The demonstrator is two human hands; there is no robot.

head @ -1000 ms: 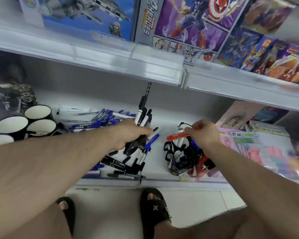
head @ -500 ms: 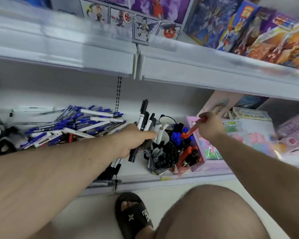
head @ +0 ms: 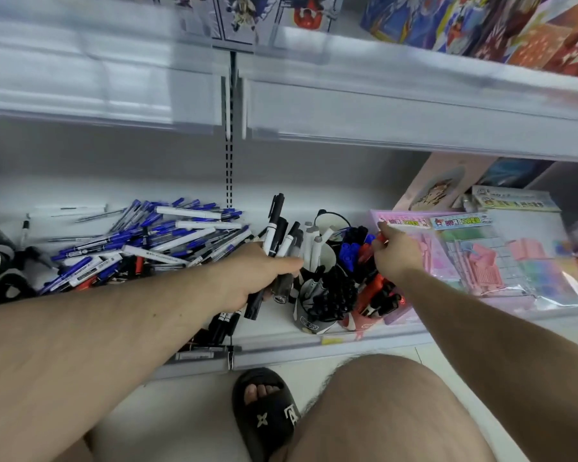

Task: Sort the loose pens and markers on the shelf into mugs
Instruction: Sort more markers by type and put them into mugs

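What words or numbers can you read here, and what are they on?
None can be read for sure.
Pink packet header: colourful characters, too blurred.
Blue packet header: blurred.
Pens in the pile: print too small.
Mug: label unreadable.
Sandal: only a flower-shaped emblem.

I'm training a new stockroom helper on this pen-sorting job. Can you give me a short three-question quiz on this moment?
1. True or false: the left hand grips a bundle of black markers.
2. Which colour is the marker that the right hand pinches? A) green B) red C) yellow
3. Fill in: the loose blue pens lie in a heap on the shelf to the ____ of the mugs holding markers.

Key: 1 true; 2 B; 3 left.
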